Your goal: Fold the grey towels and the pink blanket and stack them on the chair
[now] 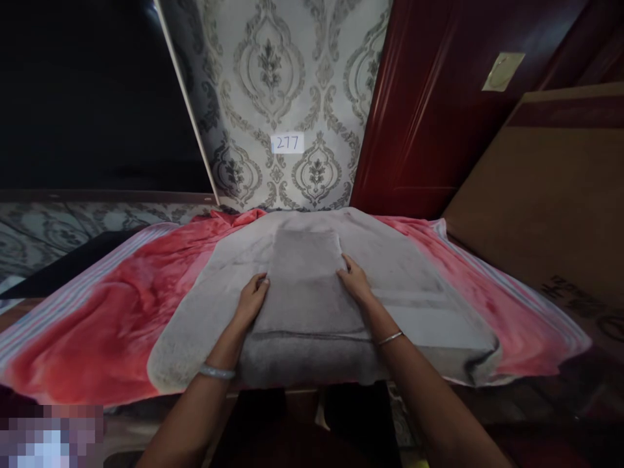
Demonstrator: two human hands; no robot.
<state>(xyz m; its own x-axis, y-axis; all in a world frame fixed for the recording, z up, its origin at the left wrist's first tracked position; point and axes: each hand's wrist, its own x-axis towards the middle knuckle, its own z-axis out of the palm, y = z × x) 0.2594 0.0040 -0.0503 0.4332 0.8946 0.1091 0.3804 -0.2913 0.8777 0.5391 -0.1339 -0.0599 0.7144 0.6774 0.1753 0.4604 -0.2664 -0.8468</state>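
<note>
A folded grey plush cloth [302, 299] lies in front of me, its near end rounding over the table's front edge. My left hand [253, 296] is at its left side, fingers curled in at the edge. At the right side, my right hand [355, 278] has its thumb and fingers on the opposite edge. Parts of the fingertips are hidden against the fabric. Under the folded piece spreads a wider light grey cloth [195, 325]. Beneath that lies a red plush blanket [97, 325] with a striped border, showing on both sides.
Patterned wallpaper [322, 84] with a paper label [287, 142] reading 277 rises behind the table. A large dark screen [97, 97] stands at the left. On the right are a dark red door [429, 97] and a big cardboard box [550, 188].
</note>
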